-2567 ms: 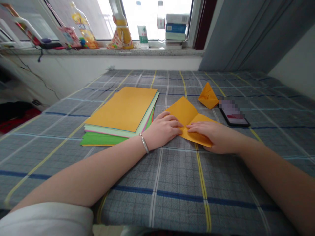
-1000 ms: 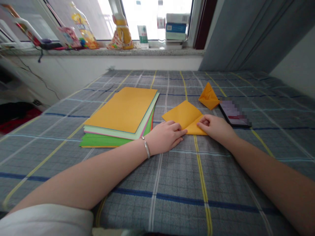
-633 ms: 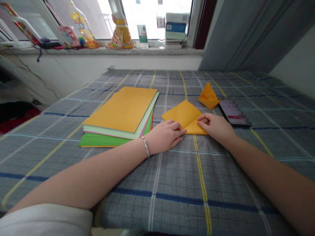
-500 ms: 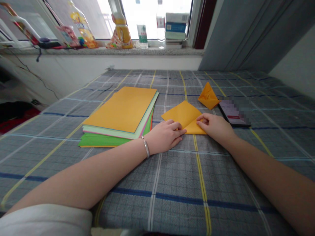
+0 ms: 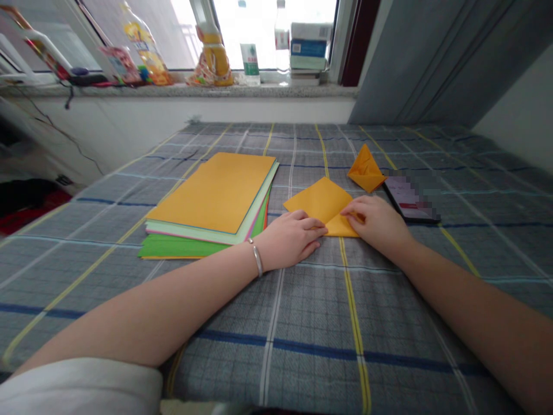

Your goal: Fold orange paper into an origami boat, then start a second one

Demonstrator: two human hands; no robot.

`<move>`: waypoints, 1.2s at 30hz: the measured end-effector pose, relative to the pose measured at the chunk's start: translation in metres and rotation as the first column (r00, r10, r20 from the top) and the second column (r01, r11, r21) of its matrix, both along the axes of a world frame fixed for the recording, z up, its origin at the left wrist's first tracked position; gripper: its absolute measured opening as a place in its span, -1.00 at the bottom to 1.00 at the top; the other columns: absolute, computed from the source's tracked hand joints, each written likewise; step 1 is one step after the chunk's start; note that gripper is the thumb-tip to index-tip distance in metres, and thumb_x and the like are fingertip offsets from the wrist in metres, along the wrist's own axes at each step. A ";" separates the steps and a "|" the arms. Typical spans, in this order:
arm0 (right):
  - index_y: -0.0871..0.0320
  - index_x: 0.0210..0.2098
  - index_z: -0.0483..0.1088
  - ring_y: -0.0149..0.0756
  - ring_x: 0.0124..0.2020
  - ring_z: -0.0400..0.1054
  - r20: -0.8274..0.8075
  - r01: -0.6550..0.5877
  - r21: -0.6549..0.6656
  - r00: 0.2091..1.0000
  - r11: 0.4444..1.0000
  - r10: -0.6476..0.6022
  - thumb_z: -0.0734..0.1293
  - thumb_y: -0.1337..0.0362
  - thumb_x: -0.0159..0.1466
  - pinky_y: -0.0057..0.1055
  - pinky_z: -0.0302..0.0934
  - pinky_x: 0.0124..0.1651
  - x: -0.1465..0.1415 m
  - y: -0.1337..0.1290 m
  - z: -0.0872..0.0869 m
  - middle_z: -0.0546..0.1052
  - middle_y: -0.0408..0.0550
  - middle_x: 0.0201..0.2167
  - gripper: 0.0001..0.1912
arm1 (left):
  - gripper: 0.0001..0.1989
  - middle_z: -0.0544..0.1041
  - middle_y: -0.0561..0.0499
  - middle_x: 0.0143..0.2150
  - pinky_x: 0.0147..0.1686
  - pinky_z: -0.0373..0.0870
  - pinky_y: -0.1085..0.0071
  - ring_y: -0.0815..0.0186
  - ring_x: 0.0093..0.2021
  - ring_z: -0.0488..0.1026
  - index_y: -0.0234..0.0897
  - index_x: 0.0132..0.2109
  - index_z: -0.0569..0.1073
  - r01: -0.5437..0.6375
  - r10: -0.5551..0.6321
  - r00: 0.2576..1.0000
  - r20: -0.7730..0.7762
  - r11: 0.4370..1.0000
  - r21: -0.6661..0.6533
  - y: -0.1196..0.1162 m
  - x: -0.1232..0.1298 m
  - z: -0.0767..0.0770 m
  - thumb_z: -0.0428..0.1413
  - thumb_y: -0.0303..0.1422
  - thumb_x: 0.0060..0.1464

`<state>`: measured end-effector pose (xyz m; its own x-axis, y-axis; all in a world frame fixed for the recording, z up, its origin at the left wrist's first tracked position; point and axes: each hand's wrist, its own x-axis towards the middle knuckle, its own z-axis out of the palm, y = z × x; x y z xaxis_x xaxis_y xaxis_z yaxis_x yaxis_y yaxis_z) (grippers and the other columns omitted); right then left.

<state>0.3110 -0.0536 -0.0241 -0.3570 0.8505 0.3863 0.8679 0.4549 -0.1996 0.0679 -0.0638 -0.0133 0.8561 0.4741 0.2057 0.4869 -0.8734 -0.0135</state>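
Plaid grey bed cover [image 5: 302,323] spreads across the whole scene, with the folded orange paper [image 5: 317,206] lying flat on it near the middle. Well beyond that paper runs a stone window sill [image 5: 185,90] crowded with bottles [image 5: 283,40] and boxes [image 5: 309,49], a grey curtain [image 5: 432,52] hanging off to the right. Just left of the paper sits a stack of coloured paper [image 5: 211,190], orange on top; just beyond it lies a small folded orange piece [image 5: 366,170], and beyond and to the right, a phone [image 5: 410,199]. The left hand [image 5: 287,239], a metal bangle [image 5: 256,257] at its wrist, lies relaxed, its fingers [image 5: 309,223] extended with the tips at the paper's near edge, not gripping. The right hand [image 5: 378,222] sits at the paper's right side, its fingers [image 5: 351,210] curved over the flap [image 5: 343,226]; whether they pinch or only press, I cannot tell. Probably light, soft and easily creased, the sheet looks best held at that flap, pressed against the cover
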 end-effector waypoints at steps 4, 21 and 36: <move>0.09 -0.21 0.56 -0.20 -0.10 0.44 0.056 -0.344 -0.013 0.937 0.939 0.345 0.22 0.25 0.35 -0.22 0.28 0.02 -0.005 -0.008 0.003 0.61 -0.03 -0.15 -0.75 | -0.63 0.51 -0.11 0.07 0.06 0.35 0.19 0.18 -0.01 0.39 -0.31 0.16 0.43 0.016 -0.017 1.000 -0.011 1.000 -0.009 0.000 0.001 0.000 -0.04 -0.30 0.31; 0.04 -0.10 0.56 -0.17 -0.13 0.41 0.314 -0.319 0.045 0.904 0.947 0.290 0.17 0.12 0.40 -0.27 0.25 -0.15 -0.006 -0.017 0.008 0.59 -0.02 -0.12 -0.65 | -0.78 0.60 -0.07 -0.12 0.03 0.40 0.30 0.28 -0.09 0.52 -0.33 -0.13 0.55 0.032 -0.007 0.990 0.142 0.984 -0.175 0.015 -0.012 0.004 0.00 -0.42 0.25; 0.07 -0.22 0.55 -0.26 -0.11 0.50 0.197 -0.257 0.018 0.948 0.966 0.248 0.28 0.11 0.32 -0.36 0.33 -0.12 -0.001 -0.014 0.002 0.62 -0.11 -0.10 -0.75 | -0.75 0.57 -0.08 -0.03 0.08 0.37 0.26 0.25 -0.03 0.48 -0.31 -0.04 0.56 0.137 -0.113 0.982 0.152 0.978 -0.157 0.015 -0.013 0.001 0.03 -0.42 0.23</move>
<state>0.3104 -0.0672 -0.0217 -0.6288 0.7070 0.3238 0.7434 0.6686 -0.0162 0.0553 -0.0489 -0.0126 0.8789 0.4025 0.2561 0.3600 -0.9118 0.1976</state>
